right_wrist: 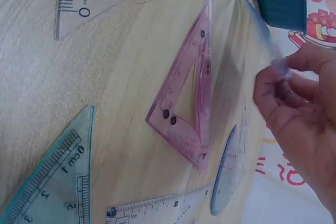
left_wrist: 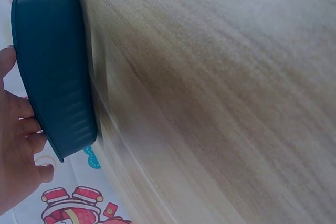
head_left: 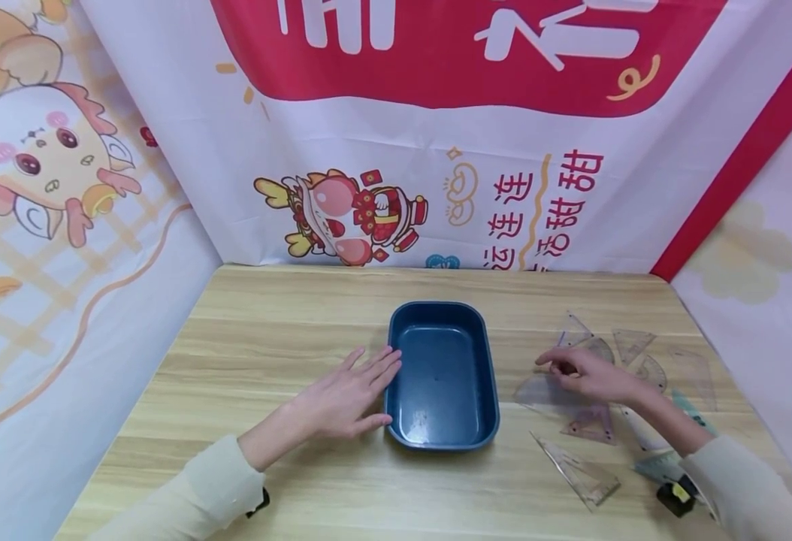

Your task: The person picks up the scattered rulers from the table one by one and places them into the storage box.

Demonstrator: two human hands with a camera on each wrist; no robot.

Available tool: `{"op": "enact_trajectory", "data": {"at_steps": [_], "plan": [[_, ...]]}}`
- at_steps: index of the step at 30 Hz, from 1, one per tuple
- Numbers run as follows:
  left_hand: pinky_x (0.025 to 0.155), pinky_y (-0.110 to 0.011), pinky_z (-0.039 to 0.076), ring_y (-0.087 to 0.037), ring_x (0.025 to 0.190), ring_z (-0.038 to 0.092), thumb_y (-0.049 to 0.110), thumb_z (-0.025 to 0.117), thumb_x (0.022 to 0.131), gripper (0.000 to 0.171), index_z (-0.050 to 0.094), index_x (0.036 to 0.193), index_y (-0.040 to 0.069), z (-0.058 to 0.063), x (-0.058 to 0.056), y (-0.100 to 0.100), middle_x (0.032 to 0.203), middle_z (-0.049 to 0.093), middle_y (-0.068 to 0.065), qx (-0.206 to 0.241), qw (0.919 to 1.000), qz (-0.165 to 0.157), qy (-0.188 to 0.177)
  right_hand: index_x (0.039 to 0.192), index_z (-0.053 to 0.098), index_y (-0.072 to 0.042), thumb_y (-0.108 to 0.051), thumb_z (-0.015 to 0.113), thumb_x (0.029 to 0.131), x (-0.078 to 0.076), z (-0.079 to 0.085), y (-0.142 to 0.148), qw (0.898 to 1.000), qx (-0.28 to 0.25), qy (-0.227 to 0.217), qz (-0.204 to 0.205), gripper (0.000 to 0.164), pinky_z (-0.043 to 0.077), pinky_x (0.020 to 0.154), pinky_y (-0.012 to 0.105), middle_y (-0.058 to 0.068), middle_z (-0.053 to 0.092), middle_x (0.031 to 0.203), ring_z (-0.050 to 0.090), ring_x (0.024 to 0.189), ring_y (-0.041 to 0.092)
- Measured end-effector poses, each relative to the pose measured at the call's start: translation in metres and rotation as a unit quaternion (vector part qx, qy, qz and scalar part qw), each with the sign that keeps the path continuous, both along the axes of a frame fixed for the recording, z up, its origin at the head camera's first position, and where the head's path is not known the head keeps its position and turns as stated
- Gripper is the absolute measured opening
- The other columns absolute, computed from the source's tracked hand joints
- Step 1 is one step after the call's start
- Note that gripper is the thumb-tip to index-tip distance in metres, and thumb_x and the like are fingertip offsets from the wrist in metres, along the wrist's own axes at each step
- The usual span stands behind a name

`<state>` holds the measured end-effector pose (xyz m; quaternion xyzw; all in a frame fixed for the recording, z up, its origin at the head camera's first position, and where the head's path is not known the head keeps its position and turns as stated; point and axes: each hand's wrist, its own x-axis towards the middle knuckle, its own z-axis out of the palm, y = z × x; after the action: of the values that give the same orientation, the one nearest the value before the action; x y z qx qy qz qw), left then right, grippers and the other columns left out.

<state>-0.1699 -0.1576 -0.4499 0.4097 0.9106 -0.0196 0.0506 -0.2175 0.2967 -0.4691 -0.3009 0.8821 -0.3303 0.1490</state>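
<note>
A deep blue rectangular tray [head_left: 436, 376] stands on the table with nothing in it. My left hand [head_left: 349, 394] lies against its left side, fingers nearly straight and fingertips on the rim; the left wrist view shows the tray's outer wall [left_wrist: 55, 72] beside those fingers. Right of the tray, my right hand [head_left: 595, 373] pinches a see-through bluish set square [right_wrist: 261, 22] between thumb and curled fingers, tilted, one corner pointing toward the tray. Below that hand lies a pink set square [right_wrist: 181, 135]. A clear set square [head_left: 595, 492] rests closer to me.
Around my right forearm lie several more clear drawing tools, including a protractor [head_left: 651, 372], a straight ruler [right_wrist: 157, 203] and a green set square [right_wrist: 63, 177]. Printed cloth [head_left: 369, 135] hangs at the table's back edge. A black device [head_left: 676, 496] shows by the right cuff.
</note>
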Motion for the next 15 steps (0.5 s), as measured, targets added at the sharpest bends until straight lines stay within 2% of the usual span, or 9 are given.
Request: {"op": "enact_trajectory", "data": {"at_steps": [2,5,9,12,15], "plan": [[0.123,-0.059,0.020,-0.028,0.156,0.014,0.063,0.042,0.099,0.082,0.026,0.158,0.008,0.001,0.000,0.001,0.168,0.020,-0.009,0.001,1.0000,0.001,-0.002,0.115,0.068,0.003,0.001,0.058,0.095,0.000,0.001,0.003,1.000,0.008,0.011,0.009,0.023,0.047,0.062,0.020,0.006,0.067,0.093,0.052,0.076,-0.002],[0.123,-0.059,0.021,-0.029,0.156,0.014,0.062,0.042,0.099,0.082,0.026,0.158,0.008,0.002,0.001,0.001,0.167,0.020,-0.010,0.002,1.0000,0.002,-0.002,0.105,0.071,0.001,0.000,0.059,0.094,0.002,0.000,0.005,1.000,0.007,0.018,0.010,0.016,0.049,0.063,0.021,0.006,0.070,0.092,0.054,0.076,-0.004],[0.123,-0.058,0.021,-0.028,0.156,0.014,0.062,0.041,0.099,0.082,0.026,0.158,0.008,0.003,0.002,0.001,0.168,0.020,-0.010,0.001,1.0000,0.004,-0.002,0.098,0.067,0.002,0.002,0.057,0.094,0.004,0.000,0.004,0.999,-0.018,-0.038,-0.020,0.011,0.051,0.064,0.021,0.007,0.066,0.089,0.056,0.076,-0.001],[0.123,-0.058,0.021,-0.028,0.156,0.013,0.062,0.041,0.099,0.082,0.026,0.158,0.008,0.003,0.003,0.001,0.168,0.019,-0.009,0.000,1.0000,0.005,-0.003,0.100,0.065,0.004,0.000,0.056,0.096,0.006,0.005,0.002,0.994,-0.037,-0.088,-0.054,0.011,0.053,0.065,0.022,0.009,0.066,0.091,0.059,0.078,0.002],[0.123,-0.058,0.021,-0.028,0.156,0.013,0.062,0.041,0.099,0.082,0.025,0.158,0.008,0.003,0.004,0.001,0.168,0.019,-0.009,0.000,1.0000,0.006,-0.006,0.101,0.064,0.005,-0.003,0.058,0.096,0.008,0.011,0.000,0.989,-0.055,-0.116,-0.076,0.012,0.053,0.064,0.022,0.010,0.066,0.088,0.059,0.075,0.004]]}}
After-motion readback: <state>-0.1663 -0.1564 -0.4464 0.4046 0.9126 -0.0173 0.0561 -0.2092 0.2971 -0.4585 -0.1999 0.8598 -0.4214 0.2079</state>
